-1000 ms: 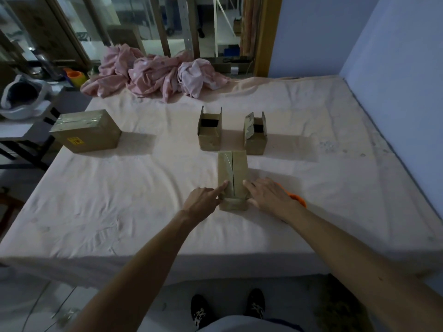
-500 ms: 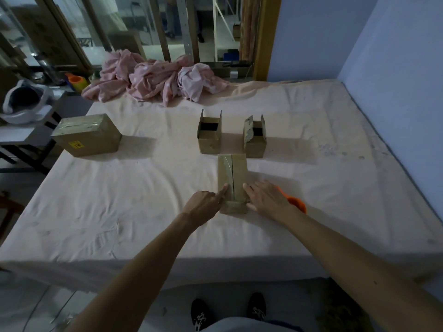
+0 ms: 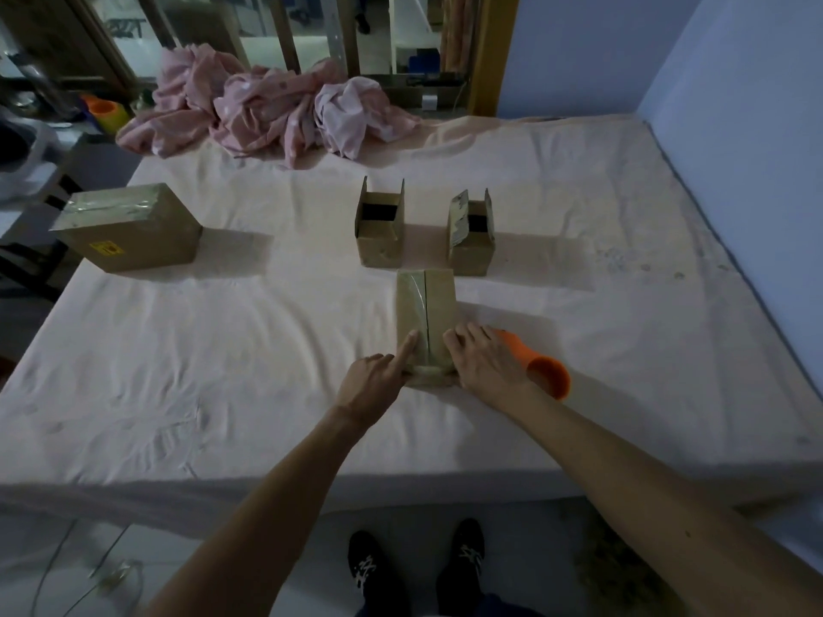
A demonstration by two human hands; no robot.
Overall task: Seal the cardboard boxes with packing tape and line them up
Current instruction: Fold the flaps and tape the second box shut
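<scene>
A small closed cardboard box [image 3: 425, 305] lies on the bed, clear tape along its top seam. My left hand [image 3: 378, 382] presses its index finger on the near left part of the box top. My right hand [image 3: 483, 360] rests flat against the box's near right edge, fingers straight. Behind it stand two small open boxes, one on the left [image 3: 380, 233] and one on the right [image 3: 473, 242], flaps up. A larger taped box [image 3: 129, 229] sits far left. An orange tape dispenser [image 3: 541, 369] lies just right of my right hand.
A pile of pink cloth [image 3: 267, 109] lies at the bed's far edge. The bed sheet [image 3: 222, 349] spreads wide on the left and right. A blue wall [image 3: 735, 104] runs along the right side. My shoes [image 3: 418, 567] show below the bed's near edge.
Both hands stay on the near end of the taped box, shifting only slightly. The boxes have not moved; the view has shifted a little.
</scene>
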